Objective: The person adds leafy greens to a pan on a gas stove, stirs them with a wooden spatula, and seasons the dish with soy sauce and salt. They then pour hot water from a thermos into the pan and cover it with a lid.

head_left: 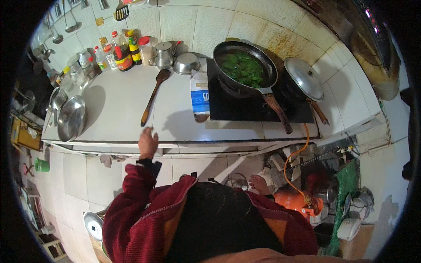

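Observation:
My left hand (148, 143) is at the counter's front edge, its fingertips close to the handle end of a wooden spatula (152, 96). Whether they touch is hard to tell; the hand holds nothing. The spatula lies on the white tiled counter (123, 108), its blade towards the wall. My right hand (260, 184) hangs low before my body, below counter height, with loosely bent fingers and nothing visible in it. To the right, a dark frying pan (217, 70) with a wooden handle stands on a black cooktop (235, 110). Leafy greens (243, 69) lie in liquid inside it.
A lidded pot (304, 79) stands right of the pan. A blue-and-white packet (200, 95) lies beside the cooktop. Sauce bottles (123, 59), a metal pitcher (163, 54) and an upturned bowl (186, 63) line the wall. A metal basin (71, 118) leans left. An orange gas cylinder (296, 202) is below right.

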